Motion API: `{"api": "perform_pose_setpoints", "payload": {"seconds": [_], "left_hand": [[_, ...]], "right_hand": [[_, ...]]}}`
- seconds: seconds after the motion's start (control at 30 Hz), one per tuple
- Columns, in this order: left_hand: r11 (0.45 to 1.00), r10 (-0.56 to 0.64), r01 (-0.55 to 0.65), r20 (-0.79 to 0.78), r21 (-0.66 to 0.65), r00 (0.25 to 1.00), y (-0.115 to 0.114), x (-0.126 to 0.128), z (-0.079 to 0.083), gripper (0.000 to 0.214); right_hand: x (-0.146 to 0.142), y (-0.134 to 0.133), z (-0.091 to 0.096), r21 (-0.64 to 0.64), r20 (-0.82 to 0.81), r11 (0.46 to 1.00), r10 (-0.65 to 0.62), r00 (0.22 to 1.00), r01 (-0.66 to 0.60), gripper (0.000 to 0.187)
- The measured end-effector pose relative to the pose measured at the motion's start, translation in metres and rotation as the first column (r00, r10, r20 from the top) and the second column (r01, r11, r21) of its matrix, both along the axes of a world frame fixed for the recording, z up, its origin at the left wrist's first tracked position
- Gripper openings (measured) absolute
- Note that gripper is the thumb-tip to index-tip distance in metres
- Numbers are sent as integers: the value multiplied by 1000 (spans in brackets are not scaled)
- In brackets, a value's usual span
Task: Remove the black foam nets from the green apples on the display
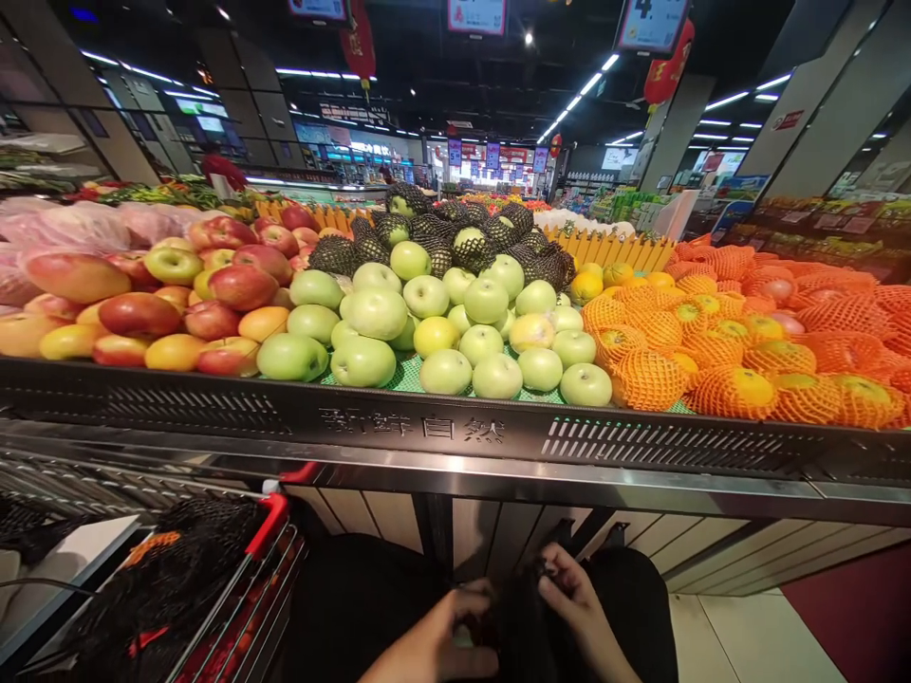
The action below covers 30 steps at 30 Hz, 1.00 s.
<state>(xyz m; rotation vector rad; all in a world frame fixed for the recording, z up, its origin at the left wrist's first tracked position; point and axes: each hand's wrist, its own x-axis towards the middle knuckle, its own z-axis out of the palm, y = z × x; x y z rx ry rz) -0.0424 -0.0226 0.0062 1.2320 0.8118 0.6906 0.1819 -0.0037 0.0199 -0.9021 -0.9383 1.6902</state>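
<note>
Both my hands are low at the bottom of the head view, below the fruit counter's edge. My left hand [441,640] is curled with its fingers closed on black netting [516,621], with something pale showing under the fingers. My right hand [573,598] pinches the top of the same black netting from the right. Above them lies a heap of green apples [441,318] on a green mat, several at the back wrapped in black foam nets [455,237].
The black counter front [427,427] with a steel rail runs across the view. Red and yellow apples [177,304] lie on the left, oranges in orange nets [747,351] on the right. A red-handled shopping cart [234,588] holding black netting stands at lower left.
</note>
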Motion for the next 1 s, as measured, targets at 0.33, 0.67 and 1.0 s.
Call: {"api": "perform_pose_setpoints", "payload": {"seconds": [0.33,0.67,1.0], "left_hand": [[953,91,-1,-281,304,956,63,-27,99,29],[202,964,-122,-175,972,199,142,-32,205,60],[240,954,-91,-217,967,208,163,-37,204,58]], "right_hand": [[-10,-12,-14,-185,-130,971,132,983,-155,40],[11,-30,-15,-275,-247,958,14,969,-84,36],[19,-28,-1,-220,-238,975,-44,970,-10,38]]}}
